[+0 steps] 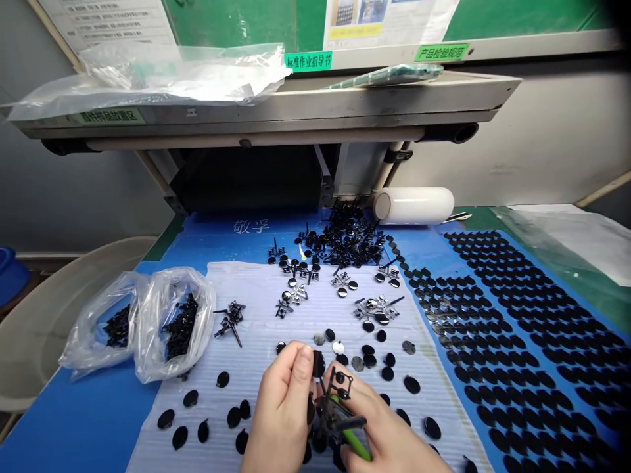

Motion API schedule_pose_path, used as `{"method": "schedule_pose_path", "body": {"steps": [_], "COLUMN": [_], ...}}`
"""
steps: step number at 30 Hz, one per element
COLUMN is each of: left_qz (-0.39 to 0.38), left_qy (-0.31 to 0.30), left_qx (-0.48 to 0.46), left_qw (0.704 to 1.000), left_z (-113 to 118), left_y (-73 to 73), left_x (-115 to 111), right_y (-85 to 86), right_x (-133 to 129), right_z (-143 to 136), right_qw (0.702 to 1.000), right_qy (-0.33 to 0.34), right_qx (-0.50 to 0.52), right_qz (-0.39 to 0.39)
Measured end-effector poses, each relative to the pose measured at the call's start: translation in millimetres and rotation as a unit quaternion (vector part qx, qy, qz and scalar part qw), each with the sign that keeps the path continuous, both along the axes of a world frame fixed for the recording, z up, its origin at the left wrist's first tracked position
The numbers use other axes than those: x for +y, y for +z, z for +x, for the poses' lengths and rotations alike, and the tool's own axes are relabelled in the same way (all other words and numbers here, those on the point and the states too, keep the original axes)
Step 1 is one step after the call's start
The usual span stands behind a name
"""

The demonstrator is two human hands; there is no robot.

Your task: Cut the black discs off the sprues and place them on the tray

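Observation:
My left hand [280, 407] is closed, its thumb and fingers pinching a black plastic sprue [340, 414] with round discs attached. My right hand [384, 420] is close against it, fingers curled around a green-handled tool [355, 444] whose working end is hidden behind the sprue. Loose black discs [412, 384] lie scattered on the white ribbed sheet [256, 348] around both hands. Beyond them sit several more sprues with discs, among them one sprue [377, 307] to the right and a bare-looking sprue [231, 320] to the left.
A heap of black sprues [352, 233] lies at the back, beside a white cylinder [417, 205]. Rows of black discs [552, 328] cover the right side. Two clear bags [204, 315] with black pieces stand left. A shelf [345, 108] overhangs the back.

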State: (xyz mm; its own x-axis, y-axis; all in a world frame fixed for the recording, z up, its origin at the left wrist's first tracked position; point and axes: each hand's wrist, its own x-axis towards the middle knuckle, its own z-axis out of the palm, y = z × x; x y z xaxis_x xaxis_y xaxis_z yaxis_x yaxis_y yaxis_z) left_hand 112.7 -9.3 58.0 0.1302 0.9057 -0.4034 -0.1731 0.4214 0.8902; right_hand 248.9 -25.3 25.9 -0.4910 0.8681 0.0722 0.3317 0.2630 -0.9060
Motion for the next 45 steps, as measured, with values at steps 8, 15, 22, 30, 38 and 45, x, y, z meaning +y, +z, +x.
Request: {"method": "schedule_pose_path", "body": {"steps": [8, 15, 22, 30, 38, 45], "left_qz": [-0.006, -0.009, -0.028, -0.016, -0.063, -0.075], "left_qy": [0.002, 0.012, 0.005, 0.015, 0.052, 0.109], "left_qx": [-0.027, -0.033, -0.076, -0.059, -0.102, -0.109], "left_qw": [1.000, 0.999, 0.997, 0.998, 0.991, 0.985], "left_z": [-2.0, -1.8, -4.5, -5.1, -7.7, -11.8], "left_y": [-2.2, -8.4, -4.0, -8.2, -2.3, 1.2], "left_x": [-0.1, -2.1, -2.5, -4.1, -2.5, -1.1], "right_y": [-0.3, -1.0, 1.1, 2.4, -4.8, -14.3], "right_x": [-1.4, 0.9, 4.9, 10.1, 7.2, 8.7], "right_z": [-2.4, -5.9, -7.6, -7.2, -5.7, -10.6], "right_qw": [0.998, 0.997, 0.996, 0.992, 0.991, 0.989], "right_qy": [-0.025, -0.024, 0.009, 0.055, 0.063, -0.038], "right_qx": [-0.058, -0.059, -0.087, -0.104, -0.100, -0.138], "right_qz": [0.021, 0.038, 0.020, 0.039, 0.056, 0.046]}}
